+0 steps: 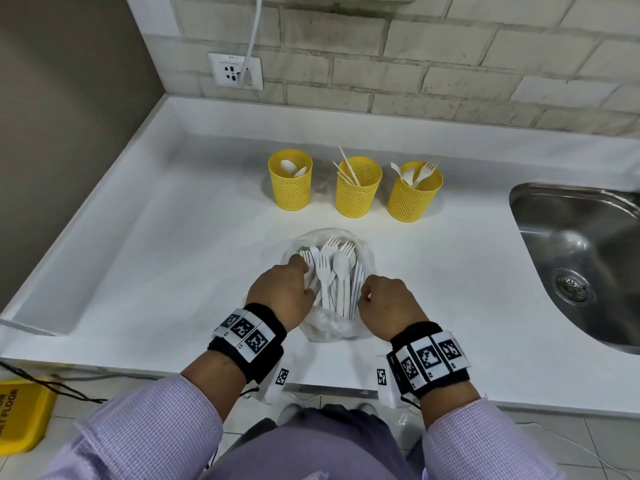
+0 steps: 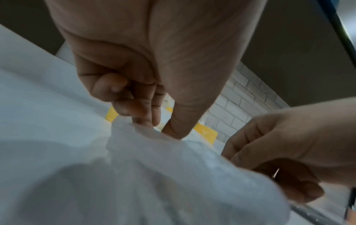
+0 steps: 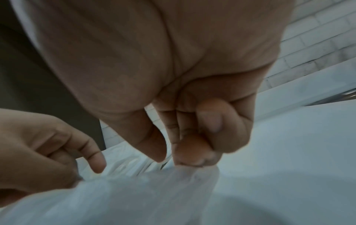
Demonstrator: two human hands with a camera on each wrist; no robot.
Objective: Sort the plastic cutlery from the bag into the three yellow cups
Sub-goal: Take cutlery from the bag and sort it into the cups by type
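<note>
A clear plastic bag [image 1: 329, 329] lies on the white counter [image 1: 173, 271], with white forks, spoons and knives [image 1: 332, 271] fanned out at its open mouth. My left hand [image 1: 294, 278] pinches the bag's left edge; the left wrist view shows my left hand [image 2: 156, 127] with thumb and fingers bunching the bag's film [image 2: 154, 167]. My right hand [image 1: 367, 296] pinches the right edge, and in the right wrist view my right hand [image 3: 177, 159] nips the film [image 3: 134, 190]. Behind stand three yellow mesh cups: the left cup [image 1: 290, 188] holds spoons, the middle cup [image 1: 357, 195] knives, the right cup [image 1: 412, 199] forks.
A steel sink [image 1: 571, 258] is set into the counter at the right. A wall socket [image 1: 235, 71] with a white cable sits on the brick wall behind. A yellow wet-floor sign [image 1: 20, 414] lies on the floor at the left. The counter has a raised rim on its left side.
</note>
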